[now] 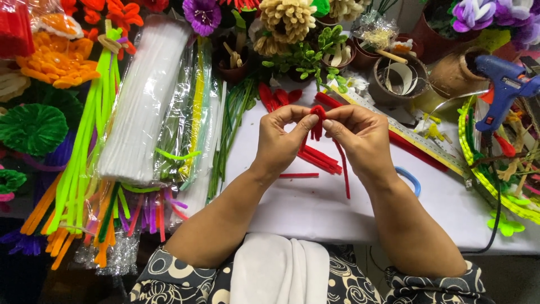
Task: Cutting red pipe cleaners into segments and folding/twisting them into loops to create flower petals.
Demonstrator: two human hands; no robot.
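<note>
Looking down through the head camera, I see both hands raised over the middle of a white worktop [315, 208]. My left hand [279, 141] and right hand [360, 138] meet fingertip to fingertip, fingers closed in a pinch on a red pipe cleaner [318, 121] bent into a loop at the top, its long tail hanging down past the right wrist. More red pipe cleaners [320, 159] lie on the worktop just behind the hands. Further left lies a wrapped bundle of white pipe cleaners [143, 101] beside neon green ones [84, 146]. At far right stands a blue glue gun [503, 90].
</note>
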